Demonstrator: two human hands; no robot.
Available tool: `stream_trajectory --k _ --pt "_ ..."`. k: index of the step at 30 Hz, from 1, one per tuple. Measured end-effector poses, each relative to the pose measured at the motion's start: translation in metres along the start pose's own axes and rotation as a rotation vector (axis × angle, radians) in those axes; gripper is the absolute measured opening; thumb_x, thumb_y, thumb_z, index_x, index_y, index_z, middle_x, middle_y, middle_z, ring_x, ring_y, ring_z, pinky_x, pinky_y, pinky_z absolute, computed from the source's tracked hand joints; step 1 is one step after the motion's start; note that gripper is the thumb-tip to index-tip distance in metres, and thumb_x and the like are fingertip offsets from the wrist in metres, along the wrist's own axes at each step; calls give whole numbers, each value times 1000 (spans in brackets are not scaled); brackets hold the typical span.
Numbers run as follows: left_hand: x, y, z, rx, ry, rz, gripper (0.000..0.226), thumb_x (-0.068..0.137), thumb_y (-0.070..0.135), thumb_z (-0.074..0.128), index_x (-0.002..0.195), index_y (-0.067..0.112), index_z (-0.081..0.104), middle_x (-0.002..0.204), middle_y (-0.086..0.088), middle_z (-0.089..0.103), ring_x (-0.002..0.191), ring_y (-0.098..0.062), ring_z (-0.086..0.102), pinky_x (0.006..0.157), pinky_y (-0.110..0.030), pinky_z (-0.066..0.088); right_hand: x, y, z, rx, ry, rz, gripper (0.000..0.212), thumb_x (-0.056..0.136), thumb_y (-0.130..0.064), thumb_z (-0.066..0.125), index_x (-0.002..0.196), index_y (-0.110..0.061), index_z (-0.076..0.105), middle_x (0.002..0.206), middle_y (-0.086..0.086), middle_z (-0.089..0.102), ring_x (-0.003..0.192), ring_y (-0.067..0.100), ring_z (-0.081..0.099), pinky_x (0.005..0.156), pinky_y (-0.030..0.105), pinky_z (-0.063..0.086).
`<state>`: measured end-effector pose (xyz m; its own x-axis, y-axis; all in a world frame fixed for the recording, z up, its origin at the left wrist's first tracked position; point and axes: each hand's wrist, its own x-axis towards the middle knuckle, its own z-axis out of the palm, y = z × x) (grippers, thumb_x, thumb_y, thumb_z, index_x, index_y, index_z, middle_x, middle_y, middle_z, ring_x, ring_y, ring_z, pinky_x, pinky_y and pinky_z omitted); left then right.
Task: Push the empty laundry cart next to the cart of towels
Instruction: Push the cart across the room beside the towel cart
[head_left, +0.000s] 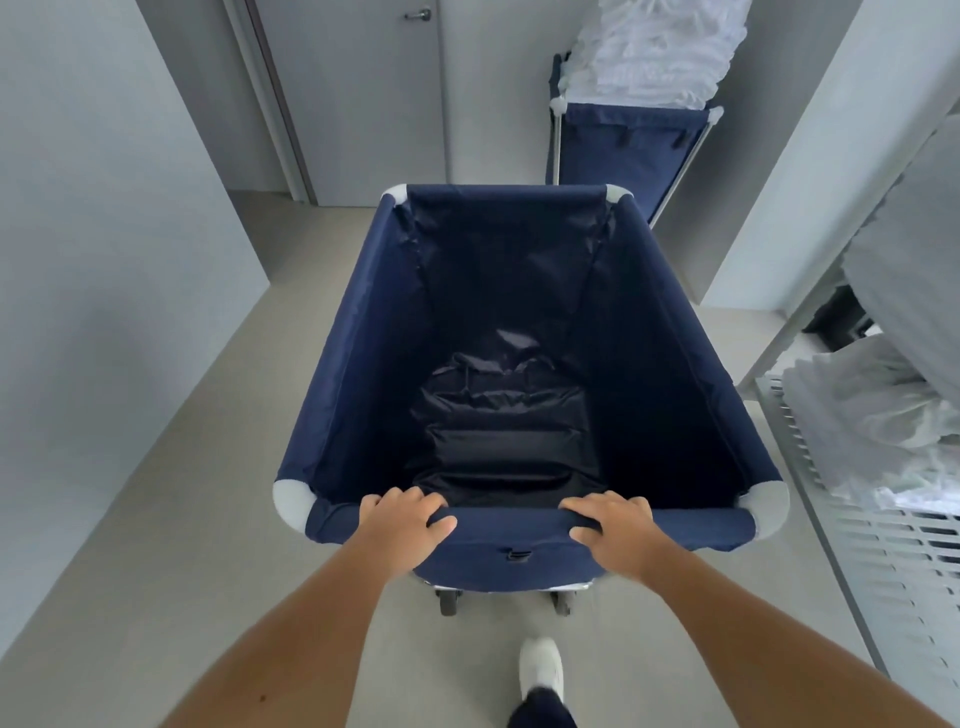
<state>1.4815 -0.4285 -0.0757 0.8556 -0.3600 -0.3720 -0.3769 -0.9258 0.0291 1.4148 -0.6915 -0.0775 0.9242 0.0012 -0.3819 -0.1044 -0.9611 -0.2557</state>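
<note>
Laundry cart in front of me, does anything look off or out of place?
Nothing is damaged or spilled. The empty cart holds only its crumpled dark liner; the towels ahead are heaped well above their cart's rim.

Bright, even, soft light; faint shadows; wide-angle bending at edges; slight overall softness.

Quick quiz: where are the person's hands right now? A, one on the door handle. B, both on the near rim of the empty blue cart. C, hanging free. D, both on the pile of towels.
B: the left hand and right hand both grip the near rim of the empty cart.
</note>
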Motion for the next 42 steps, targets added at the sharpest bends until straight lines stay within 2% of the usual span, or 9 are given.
stream_trajectory --k 6,8,12,15,19,24,42 --pt "57 -7 -21 -28 50 -46 38 95 42 29 125 33 51 114 6 59 104 -18 52 83 -32 28 53 8 -25 -12 6 -2 37 99 -30 36 136 -35 39 133 -9 52 126 15 40 100 34 25" --pt "77 -10 -29 -21 43 -42 38 96 41 29 126 32 50 112 6 58 98 -18 49 81 -32 27 73 12 -35 9 4 -1 37 99 -30 36 136 -35 39 132 -9 52 126 15 40 101 35 24" --pt "122 -13 -46 -75 34 -72 36 94 42 30 118 32 55 95 8 50 89 -15 43 83 -32 29 117 22 -58 51 -20 1 37 98 -28 38 135 -34 41 132 -8 53 125 17 42 103 35 22" --pt "153 -15 -57 -101 24 -75 36 94 43 30 117 32 56 103 6 57 99 -17 50 88 -34 31 146 30 -71 55 -5 -11 36 98 -27 39 133 -35 43 130 -8 55 121 17 44 100 35 24" --pt "192 -12 -73 -124 22 -77 37 94 43 31 121 33 54 103 8 56 99 -16 49 87 -32 28 182 44 -95 78 -13 -13 36 98 -27 40 133 -33 44 132 -7 54 124 17 42 103 35 23" --pt "230 -7 -92 -129 -34 -94 38 95 44 30 124 33 52 113 8 57 108 -16 50 94 -32 30 218 59 -116 66 -11 -43 33 97 -26 40 129 -33 46 126 -7 58 119 18 44 98 35 26" --pt "337 -1 -137 -141 -22 -135 36 96 43 31 124 35 52 116 10 57 110 -15 49 93 -30 28 320 93 -175 34 -24 -78 30 98 -25 41 127 -30 48 125 -5 57 120 21 44 100 38 26"
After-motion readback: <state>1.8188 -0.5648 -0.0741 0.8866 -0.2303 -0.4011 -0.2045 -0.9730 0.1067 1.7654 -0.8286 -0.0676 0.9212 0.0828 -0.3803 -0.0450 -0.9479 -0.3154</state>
